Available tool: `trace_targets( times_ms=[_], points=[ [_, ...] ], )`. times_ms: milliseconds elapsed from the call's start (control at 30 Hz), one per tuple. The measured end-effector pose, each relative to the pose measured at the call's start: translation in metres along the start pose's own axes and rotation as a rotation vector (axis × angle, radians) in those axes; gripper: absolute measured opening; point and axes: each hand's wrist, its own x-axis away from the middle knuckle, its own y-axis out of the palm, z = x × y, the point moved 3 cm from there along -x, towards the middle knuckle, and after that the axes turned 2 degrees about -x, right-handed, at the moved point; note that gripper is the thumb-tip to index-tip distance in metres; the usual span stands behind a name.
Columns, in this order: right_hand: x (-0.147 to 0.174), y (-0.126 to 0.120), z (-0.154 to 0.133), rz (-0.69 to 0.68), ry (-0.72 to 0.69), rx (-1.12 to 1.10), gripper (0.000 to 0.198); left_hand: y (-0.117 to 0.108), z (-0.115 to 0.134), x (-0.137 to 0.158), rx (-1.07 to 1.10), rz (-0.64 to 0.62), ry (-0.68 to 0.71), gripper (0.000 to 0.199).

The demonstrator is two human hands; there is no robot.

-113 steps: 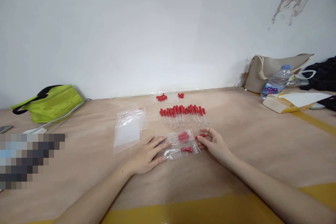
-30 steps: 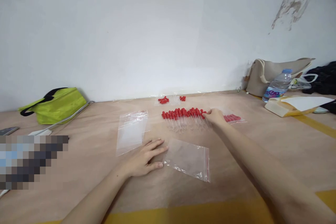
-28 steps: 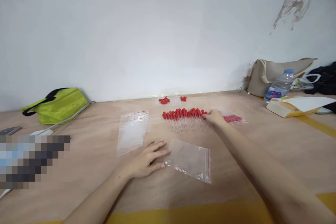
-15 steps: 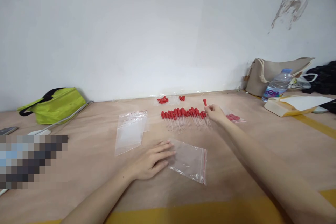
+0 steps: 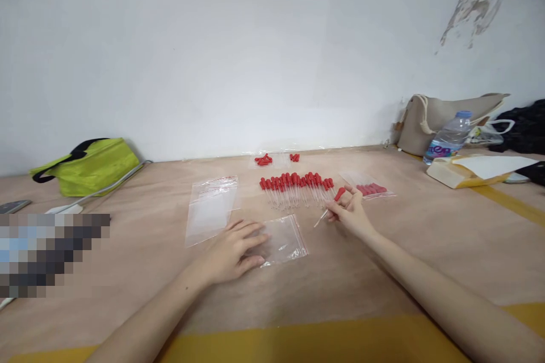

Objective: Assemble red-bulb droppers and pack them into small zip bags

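The right hand (image 5: 352, 214) pinches one red-bulbed dropper (image 5: 339, 194) between thumb and fingers, closed on it just below the bulb — the dropper is tilted, bulb pointing up and away, its thin pale stem slanting down to the left of the fingertips. The left hand (image 5: 235, 252) lies palm down, its fingers loosely spread and gripping nothing, resting on the left part of a clear zip bag (image 5: 283, 238); that bag lies flat on the desk (image 5: 323, 283), its red-lined mouth facing the right fingers and near the dropper's tip.

Just beyond the right fingers and to their left, a row of red-bulbed droppers (image 5: 293, 180) lies side by side, bulbs away, clear stems toward the hands. Just to the right of the same fingers is a zip bag of droppers (image 5: 349, 177), several red bulbs showing through the film. Beyond the left fingers and to their left lie overlapping clear zip bags (image 5: 212, 204). Farther beyond both hands, small red pieces (image 5: 264, 159) sit on or in clear film — I cannot tell which. Well to the right of the right fingers stands a water bottle (image 5: 447, 142) beside a beige handbag (image 5: 415, 125)
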Motion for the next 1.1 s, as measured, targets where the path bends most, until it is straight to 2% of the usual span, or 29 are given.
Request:
trace_targets(
  times_ms=[100,267,467,633,800,967,1100],
  points=[
    [0.009,0.009,0.006,-0.055,0.013,-0.039,0.077,0.015,0.005,-0.009,0.049,-0.043,-0.001,0.055],
    [0.017,0.015,0.015,-0.071,0.04,-0.056,0.064,0.031,0.005,-0.025,0.089,-0.134,0.124,0.052],
    [0.023,0.018,0.02,-0.077,0.059,-0.11,0.06,0.028,0.0,-0.026,0.096,-0.094,0.127,0.048],
    [0.03,0.027,0.021,-0.212,0.159,-0.228,0.044,0.029,0.001,-0.025,0.138,-0.007,0.045,0.051],
    [0.032,0.029,0.02,-0.407,0.131,0.012,0.037,0.03,0.0,-0.025,0.155,0.013,0.047,0.051],
    [0.03,0.028,0.024,-0.444,0.064,0.12,0.031,0.03,-0.001,-0.026,0.159,0.026,0.049,0.051],
    [0.033,0.034,0.023,-0.556,-0.03,0.15,0.023,0.031,-0.001,-0.027,0.157,0.02,0.055,0.05]
  ],
)
